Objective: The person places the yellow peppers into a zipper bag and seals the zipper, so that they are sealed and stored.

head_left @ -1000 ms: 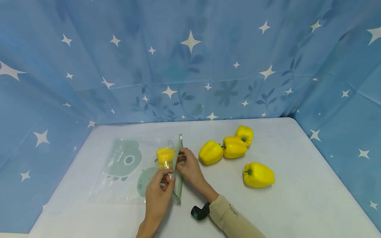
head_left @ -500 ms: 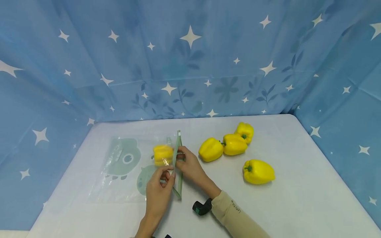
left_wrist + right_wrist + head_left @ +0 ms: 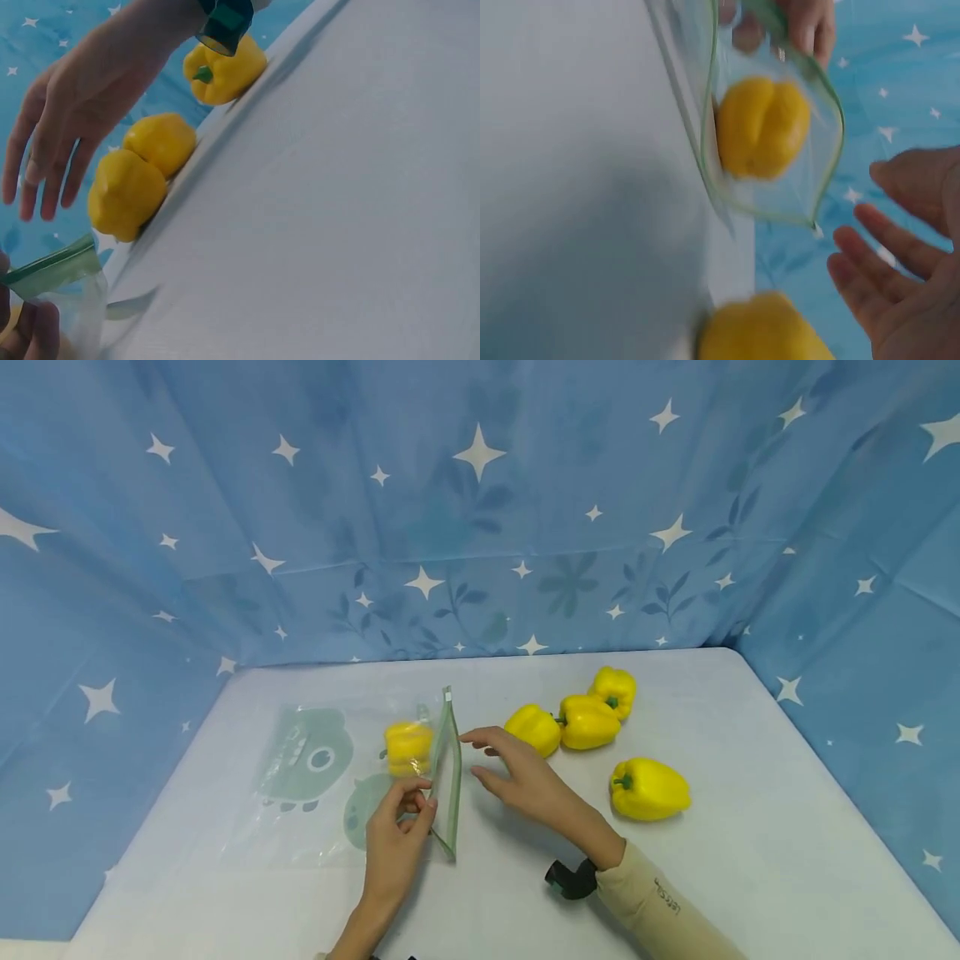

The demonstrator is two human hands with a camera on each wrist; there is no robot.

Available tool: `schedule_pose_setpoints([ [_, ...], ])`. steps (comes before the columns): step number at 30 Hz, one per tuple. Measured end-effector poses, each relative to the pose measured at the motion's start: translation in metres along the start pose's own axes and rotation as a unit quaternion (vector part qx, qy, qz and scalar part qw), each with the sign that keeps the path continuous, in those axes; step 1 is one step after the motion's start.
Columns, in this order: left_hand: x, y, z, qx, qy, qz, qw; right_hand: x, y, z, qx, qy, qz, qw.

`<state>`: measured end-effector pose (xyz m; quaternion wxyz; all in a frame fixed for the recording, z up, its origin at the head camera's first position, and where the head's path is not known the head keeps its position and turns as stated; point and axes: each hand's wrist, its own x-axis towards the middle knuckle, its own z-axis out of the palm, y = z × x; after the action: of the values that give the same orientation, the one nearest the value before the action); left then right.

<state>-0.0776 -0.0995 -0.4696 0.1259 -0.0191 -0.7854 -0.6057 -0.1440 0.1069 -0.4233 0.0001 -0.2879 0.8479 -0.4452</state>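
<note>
A clear zip bag [image 3: 300, 827] with green cartoon prints lies on the left of the table, its green-edged mouth gaping to the right. One yellow bell pepper [image 3: 408, 748] is inside, near the mouth, and shows through the opening in the right wrist view. My left hand [image 3: 397, 835] pinches the near upper edge of the mouth between thumb and fingers. Just right of the mouth, my right hand [image 3: 528, 777] hovers with fingers spread and holds nothing. Nearest to it is a loose yellow bell pepper [image 3: 534, 729], partly behind the hand.
Two more yellow peppers, a middle one [image 3: 590, 722] and a far one [image 3: 613, 692], sit close together at the back right. Another pepper [image 3: 649, 789] lies apart to the right. A blue star-patterned curtain [image 3: 480, 527] stands behind the white table [image 3: 750, 877].
My right hand has come out of the bag's mouth and moved right, its fingers spreading. The bagged pepper sits slightly farther left. The left hand keeps its pinch on the bag's edge.
</note>
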Motion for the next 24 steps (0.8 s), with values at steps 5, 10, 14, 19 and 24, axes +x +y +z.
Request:
schedule_pose_setpoints([
  [5,-0.001,-0.008,0.0,-0.031,-0.005,0.007,0.9995,-0.005,0.002,-0.026,-0.071,0.017,-0.026,0.997],
  [10,-0.002,-0.014,-0.001,-0.052,-0.009,-0.001,0.9986,-0.007,0.011,-0.042,-0.145,0.015,-0.027,0.9889],
  [14,-0.003,-0.016,-0.002,-0.065,-0.007,0.001,0.9979,-0.007,0.02,-0.051,-0.173,-0.006,-0.004,0.9849],
  [19,-0.003,-0.016,-0.002,-0.072,-0.006,0.007,0.9974,-0.01,0.03,-0.059,-0.216,-0.025,0.004,0.976],
  [24,-0.003,-0.016,-0.001,-0.073,-0.006,0.011,0.9973,-0.01,0.034,-0.061,-0.242,-0.023,-0.008,0.9698],
])
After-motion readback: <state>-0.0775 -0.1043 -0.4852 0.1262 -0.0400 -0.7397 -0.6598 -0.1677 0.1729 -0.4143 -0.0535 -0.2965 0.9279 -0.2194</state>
